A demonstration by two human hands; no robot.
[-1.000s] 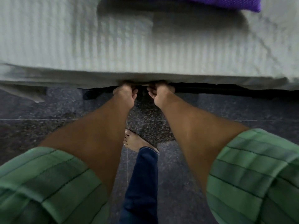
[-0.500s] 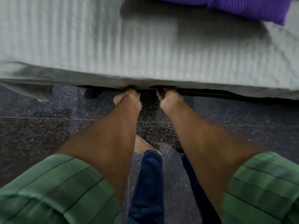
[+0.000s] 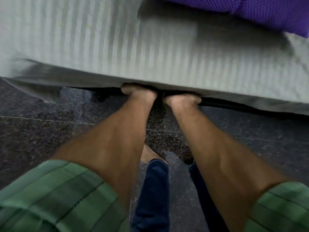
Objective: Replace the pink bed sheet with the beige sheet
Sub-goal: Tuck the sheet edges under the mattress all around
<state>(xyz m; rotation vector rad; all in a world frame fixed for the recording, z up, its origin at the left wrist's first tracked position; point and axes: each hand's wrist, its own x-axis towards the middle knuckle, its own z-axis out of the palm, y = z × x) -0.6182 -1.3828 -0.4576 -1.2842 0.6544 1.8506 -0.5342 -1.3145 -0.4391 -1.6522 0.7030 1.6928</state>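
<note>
While the person's rolled green checked sleeves (image 3: 55, 196) fill the nearest corners, dark blue trouser legs (image 3: 152, 195) and a bare foot (image 3: 149, 153) stand on the dark speckled stone floor (image 3: 41, 131) below the bed's edge. Beyond them, the left hand (image 3: 138, 92) and right hand (image 3: 182, 99) reach side by side under the hanging edge of the striped beige sheet (image 3: 133, 52); that edge hides their fingers, so their grip cannot be told. Farthest off, a purple dotted pillow (image 3: 250, 12) lies on the sheet.

Both hands (image 3: 138, 93) (image 3: 182, 100) reach under the striped beige sheet (image 3: 133, 52)
</note>
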